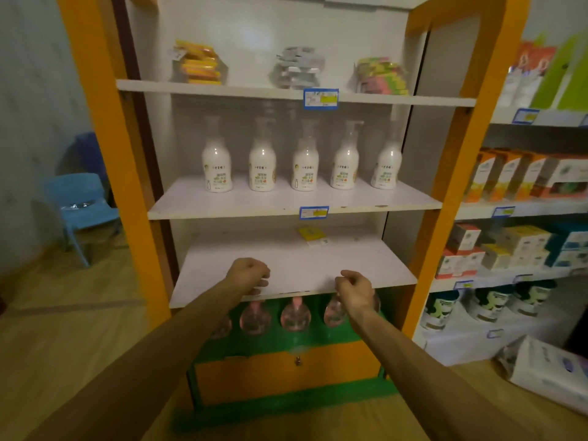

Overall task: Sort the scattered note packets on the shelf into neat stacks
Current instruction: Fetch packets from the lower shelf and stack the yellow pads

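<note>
Three stacks of note packets stand on the top shelf (222,89): a yellow-orange stack (199,62) at the left, a silver-grey stack (297,68) in the middle and a pink, green and yellow stack (381,76) at the right. A single yellow packet (313,235) lies at the back of the third shelf (286,268). My left hand (248,275) and my right hand (353,288) hover over that shelf's front edge. Both have curled fingers and hold nothing.
Several white pump bottles (262,163) line the second shelf. Clear pink bottles (294,313) stand below the third shelf. Orange side panels (445,192) frame the unit. A second rack of boxes (521,179) is at the right, and a blue chair (81,211) is at the left.
</note>
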